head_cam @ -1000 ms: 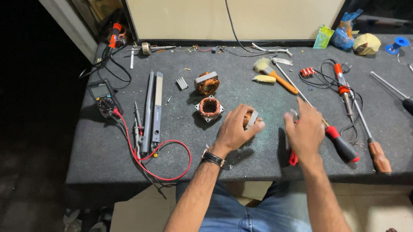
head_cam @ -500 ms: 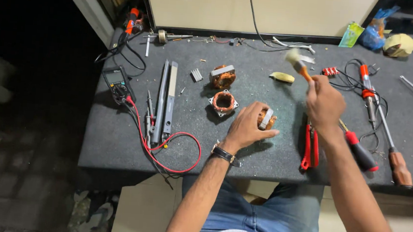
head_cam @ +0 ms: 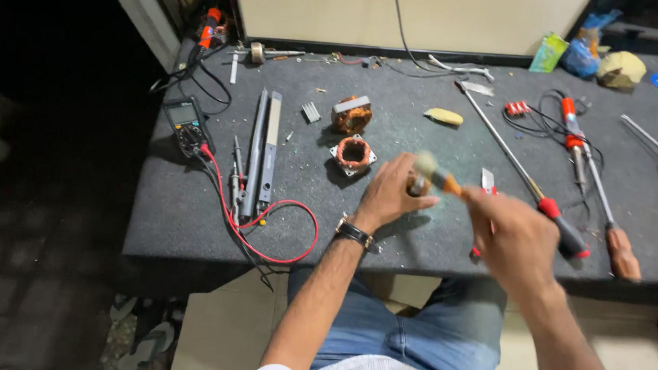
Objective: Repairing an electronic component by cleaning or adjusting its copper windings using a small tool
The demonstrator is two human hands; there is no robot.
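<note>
Across the dark felt worktable (head_cam: 185,221) we see a multimeter (head_cam: 186,123) at the left of the frame, its red lead (head_cam: 278,232) looping toward the near edge, and two long grey metal bars (head_cam: 263,152) beside it. Two copper-wound motor stators (head_cam: 353,152) sit just above centre. To the right lie a long screwdriver with a red-and-black grip (head_cam: 557,222) and a wooden-handled one (head_cam: 621,251), well apart from the hands. In the upper right corner we note a green packet (head_cam: 549,53), a blue packet (head_cam: 584,52) and a yellowish lump (head_cam: 621,69); their print is too small to tell.

Our left hand (head_cam: 391,194), watch at the wrist, is curled around a small metal part (head_cam: 416,186) near the middle of the frame, pinning it to the table. Our right hand (head_cam: 516,239) is closed around the orange handle of a small hammer (head_cam: 433,174), whose blurred head sits right over the part.
</note>
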